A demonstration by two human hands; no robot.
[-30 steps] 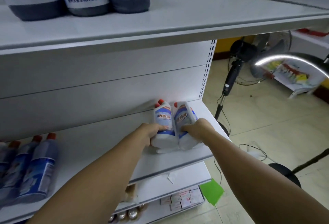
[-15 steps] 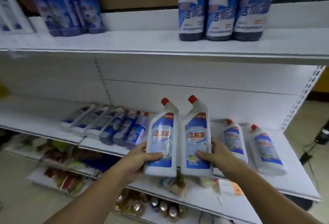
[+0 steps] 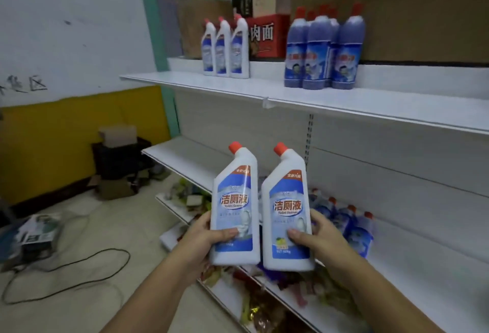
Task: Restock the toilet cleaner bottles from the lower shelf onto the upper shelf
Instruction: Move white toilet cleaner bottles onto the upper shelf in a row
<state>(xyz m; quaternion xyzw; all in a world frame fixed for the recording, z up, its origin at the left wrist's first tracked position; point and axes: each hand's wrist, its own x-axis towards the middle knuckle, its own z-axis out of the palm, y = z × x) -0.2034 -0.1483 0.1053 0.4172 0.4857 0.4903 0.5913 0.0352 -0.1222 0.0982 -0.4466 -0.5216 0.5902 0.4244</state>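
Note:
Two white toilet cleaner bottles with red caps and blue labels stand upright in the air in front of the shelving. My left hand [image 3: 205, 237] grips the left bottle [image 3: 235, 208] near its base. My right hand [image 3: 318, 240] grips the right bottle [image 3: 287, 216] the same way. The upper shelf [image 3: 330, 100] carries three matching white bottles [image 3: 226, 49] at its left and several blue bottles [image 3: 324, 52] further right. On the lower shelf [image 3: 412, 274], more blue bottles [image 3: 349, 221] lie on their sides behind my right hand.
A red carton [image 3: 267, 35] and brown boxes sit behind the upper shelf. Packets fill the bottom shelves [image 3: 264, 303]. On the floor to the left are a black crate with boxes [image 3: 119, 155], a small printed box [image 3: 39, 229] and a black cable [image 3: 79, 272].
Both hands have lifted the two bottles off the lower shelf and carried them left and upward. My view has swung left, bringing the upper shelf's left end into sight.

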